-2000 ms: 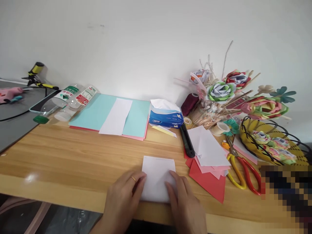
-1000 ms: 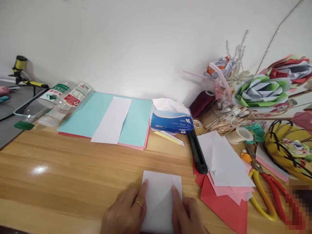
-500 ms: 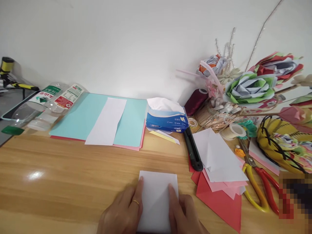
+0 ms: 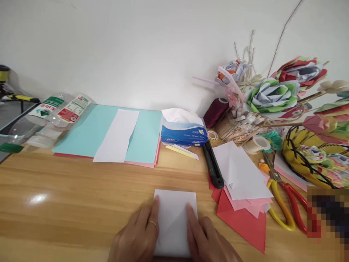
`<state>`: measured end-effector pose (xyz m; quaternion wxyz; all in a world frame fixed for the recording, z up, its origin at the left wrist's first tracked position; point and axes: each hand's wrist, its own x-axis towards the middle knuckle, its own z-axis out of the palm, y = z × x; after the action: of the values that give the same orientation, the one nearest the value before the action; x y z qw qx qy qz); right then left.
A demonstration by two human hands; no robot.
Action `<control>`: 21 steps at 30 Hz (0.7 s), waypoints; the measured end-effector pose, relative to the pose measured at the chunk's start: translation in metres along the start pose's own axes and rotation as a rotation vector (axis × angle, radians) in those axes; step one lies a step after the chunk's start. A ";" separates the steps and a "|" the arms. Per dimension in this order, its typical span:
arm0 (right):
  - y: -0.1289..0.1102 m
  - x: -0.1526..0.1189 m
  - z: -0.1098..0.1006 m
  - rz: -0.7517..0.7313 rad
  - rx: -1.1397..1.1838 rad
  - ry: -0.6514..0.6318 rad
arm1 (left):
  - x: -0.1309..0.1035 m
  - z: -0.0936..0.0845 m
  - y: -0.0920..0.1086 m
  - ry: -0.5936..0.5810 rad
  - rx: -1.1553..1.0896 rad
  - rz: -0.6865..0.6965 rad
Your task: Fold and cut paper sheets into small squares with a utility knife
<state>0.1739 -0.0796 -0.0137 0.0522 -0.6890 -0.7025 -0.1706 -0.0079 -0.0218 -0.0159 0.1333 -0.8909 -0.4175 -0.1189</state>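
Observation:
A folded white paper [image 4: 175, 223] lies near the table's front edge, its short far edge pointing away from me. My left hand [image 4: 137, 233] is at its left side, the index finger stretched along that edge and a gold ring on one finger. On the right side, my right hand [image 4: 208, 236] has its index fingertip pressed on the paper while the other fingers curl in. Both hands hold the sheet by its sides. The thumbs are mostly hidden. A faint diagonal crease crosses the paper.
Left rear: plastic bottles [image 4: 68, 112], light-blue sheets [image 4: 79, 134] and a white strip [image 4: 116, 138]. A tissue pack [image 4: 184, 133] stands behind the paper. To the right lie a black box cutter [image 4: 214, 165], white sheets [image 4: 245, 178], red paper [image 4: 242, 225], scissors [image 4: 283, 200] and paper flowers [image 4: 272, 96].
The view has shifted slightly, so the surroundings sit a little further left. Both hands stay on the white paper, in nearly the same pose.

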 end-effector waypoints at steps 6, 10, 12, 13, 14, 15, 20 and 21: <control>0.008 0.004 0.000 -0.079 0.003 0.078 | 0.006 -0.008 -0.001 0.024 0.063 -0.005; 0.012 0.009 -0.001 -0.053 0.069 0.086 | 0.018 -0.007 -0.007 0.140 -0.016 0.018; 0.011 0.011 -0.001 -0.035 0.122 0.105 | 0.024 -0.003 -0.012 0.228 -0.124 0.079; 0.010 0.012 -0.001 -0.030 0.151 0.123 | 0.026 -0.001 -0.015 0.236 -0.173 0.125; 0.010 0.013 -0.002 -0.025 0.179 0.142 | 0.028 0.001 -0.018 0.224 -0.213 0.176; 0.009 0.014 -0.002 -0.020 0.204 0.161 | 0.030 0.003 -0.021 0.203 -0.239 0.228; 0.016 0.023 -0.004 -0.094 0.237 0.134 | 0.038 0.003 -0.036 0.158 -0.226 0.346; 0.018 0.027 -0.005 -0.121 0.229 0.127 | 0.041 0.001 -0.039 0.144 -0.219 0.351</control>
<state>0.1899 -0.0557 0.0021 0.1642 -0.6226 -0.7530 -0.1355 -0.0124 0.0314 0.0013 0.0838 -0.9484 -0.2298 -0.2017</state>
